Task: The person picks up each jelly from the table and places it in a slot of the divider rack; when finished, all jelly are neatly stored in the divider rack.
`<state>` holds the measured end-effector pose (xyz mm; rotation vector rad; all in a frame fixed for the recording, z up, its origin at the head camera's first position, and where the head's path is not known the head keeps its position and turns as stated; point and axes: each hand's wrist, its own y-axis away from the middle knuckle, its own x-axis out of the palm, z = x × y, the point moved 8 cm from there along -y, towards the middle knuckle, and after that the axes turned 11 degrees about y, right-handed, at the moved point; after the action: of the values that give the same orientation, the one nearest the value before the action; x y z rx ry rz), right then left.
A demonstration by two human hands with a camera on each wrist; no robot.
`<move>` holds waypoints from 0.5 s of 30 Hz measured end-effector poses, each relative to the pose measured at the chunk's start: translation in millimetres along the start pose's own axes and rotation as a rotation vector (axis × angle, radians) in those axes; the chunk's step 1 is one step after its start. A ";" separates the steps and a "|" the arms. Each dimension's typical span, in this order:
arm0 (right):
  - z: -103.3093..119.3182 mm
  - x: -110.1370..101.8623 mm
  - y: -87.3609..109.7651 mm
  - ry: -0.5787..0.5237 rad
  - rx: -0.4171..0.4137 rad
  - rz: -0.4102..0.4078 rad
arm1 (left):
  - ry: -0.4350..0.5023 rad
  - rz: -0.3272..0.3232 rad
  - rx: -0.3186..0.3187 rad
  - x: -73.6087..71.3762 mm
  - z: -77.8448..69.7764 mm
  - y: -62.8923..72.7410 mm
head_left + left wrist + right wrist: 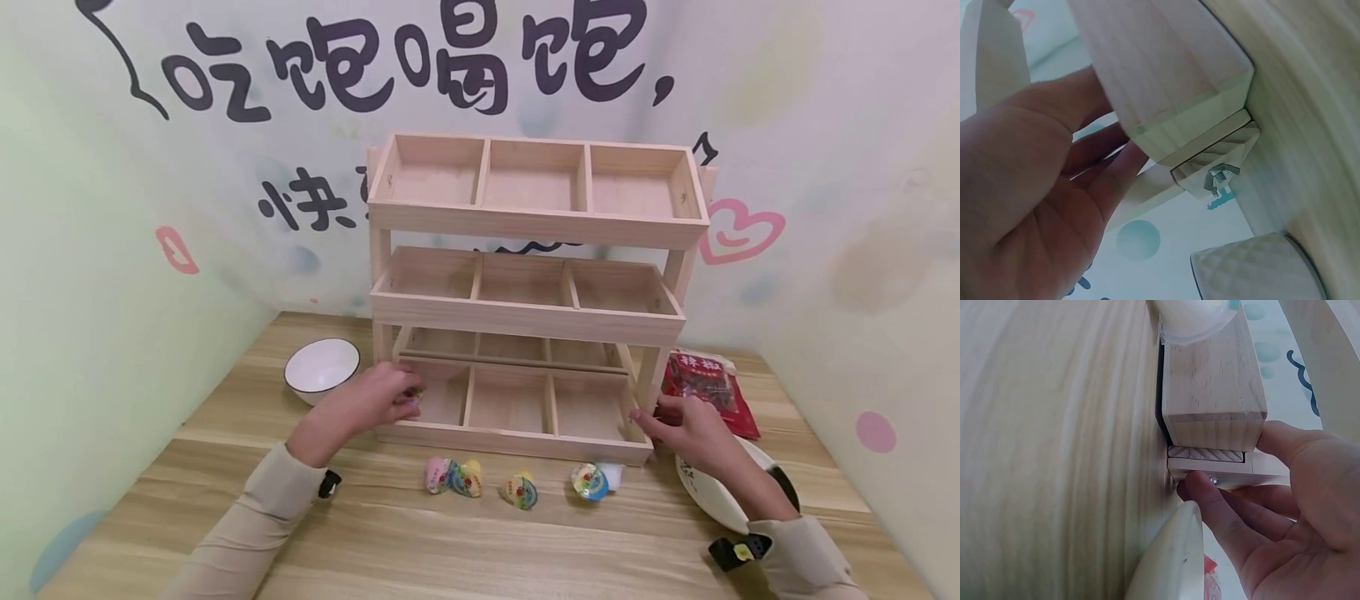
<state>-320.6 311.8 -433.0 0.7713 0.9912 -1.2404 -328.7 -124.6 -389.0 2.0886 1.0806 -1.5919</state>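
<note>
A pale wooden three-tier shelf rack (528, 312) stands on the table, each tier split into three compartments. At the left end of its bottom tray my left hand (375, 400) grips the wood, thumb over the edge. A small dark reddish thing (412, 392) shows by those fingers, too hidden to name. My right hand (690, 425) pinches the bottom tray's right end, with fingertips by a metal fastener (1214, 480) underneath the thumb side. In front of the rack lie several small jelly cups (520, 492) with colourful lids.
A white bowl (322, 365) stands left of the rack. To the right are a red snack packet (705, 383) and a white plate (708, 492), partly behind my right forearm. A printed cloth wall rises close behind the rack.
</note>
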 end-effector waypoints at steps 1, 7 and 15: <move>-0.2 0.7 -0.3 -0.002 0.000 0.002 | 0.019 -0.003 0.011 0.2 -0.2 0.7; 0.5 3.2 -2.0 -0.003 -0.006 0.004 | 0.209 -0.031 0.110 -4.5 -19.8 4.5; 0.1 -2.0 -0.6 0.017 -0.001 -0.016 | 0.441 0.090 0.292 3.2 -62.2 11.3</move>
<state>-321.3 312.4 -431.1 0.7764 1.0135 -1.2486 -277.2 -91.4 -373.0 2.7328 0.8994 -1.3457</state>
